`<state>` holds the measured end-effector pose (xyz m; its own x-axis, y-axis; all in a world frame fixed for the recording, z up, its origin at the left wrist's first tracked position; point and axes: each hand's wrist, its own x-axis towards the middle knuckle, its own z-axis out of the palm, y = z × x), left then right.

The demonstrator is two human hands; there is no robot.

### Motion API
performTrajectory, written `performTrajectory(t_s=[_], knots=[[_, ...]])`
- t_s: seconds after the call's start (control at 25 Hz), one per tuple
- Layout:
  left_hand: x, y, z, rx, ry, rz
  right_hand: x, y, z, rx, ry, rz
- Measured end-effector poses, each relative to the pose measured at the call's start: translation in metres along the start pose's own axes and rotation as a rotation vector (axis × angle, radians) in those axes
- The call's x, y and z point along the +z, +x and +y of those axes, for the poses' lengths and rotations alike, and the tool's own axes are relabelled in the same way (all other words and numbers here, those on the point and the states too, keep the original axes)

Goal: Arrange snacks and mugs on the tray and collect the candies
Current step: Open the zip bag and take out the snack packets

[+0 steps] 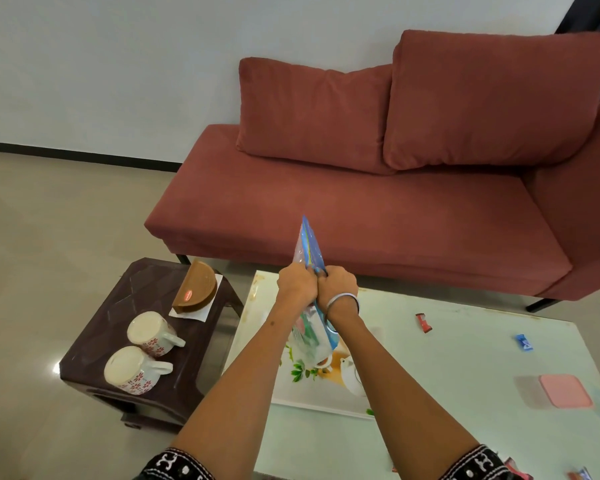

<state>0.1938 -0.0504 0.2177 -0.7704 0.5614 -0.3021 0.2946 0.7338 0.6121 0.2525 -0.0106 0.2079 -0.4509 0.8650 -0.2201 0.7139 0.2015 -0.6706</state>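
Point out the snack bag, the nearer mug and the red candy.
snack bag [309, 252]: head view, on its upper end above the fists.
nearer mug [127, 367]: head view, on its upturned cream base.
red candy [423, 322]: head view, middle of the wrapper.

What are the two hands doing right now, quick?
Left hand: closed on the snack packet, gripping its middle.
Right hand: closed on the same snack packet, right beside the left.

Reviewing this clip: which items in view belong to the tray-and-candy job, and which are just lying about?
Job: snack packet in both hands' grip, left, right; tray; two mugs; red candy; blue candy.

Lying about: sofa; stool; pink lid; brown box.
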Motion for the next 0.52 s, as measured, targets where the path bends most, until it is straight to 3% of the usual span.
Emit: performTrajectory(t_s=[0.12,0.32,0.4,0.52], knots=[[0.0,-0.002,-0.004,0.016,0.044,0.135,-0.009,0.003,-0.001,0.013,-0.171,0.084],[-0.018,0.001,-0.021,0.058,0.227,0.124,-0.037,0.015,0.023,0.021,-0.352,0.165],[-0.035,0.004,-0.04,0.15,0.273,0.175,-0.056,0.021,0.043,0.056,-0.399,0.205],[-0.046,-0.003,-0.058,0.426,0.151,0.209,-0.074,0.024,0.065,0.108,-0.419,0.222]])
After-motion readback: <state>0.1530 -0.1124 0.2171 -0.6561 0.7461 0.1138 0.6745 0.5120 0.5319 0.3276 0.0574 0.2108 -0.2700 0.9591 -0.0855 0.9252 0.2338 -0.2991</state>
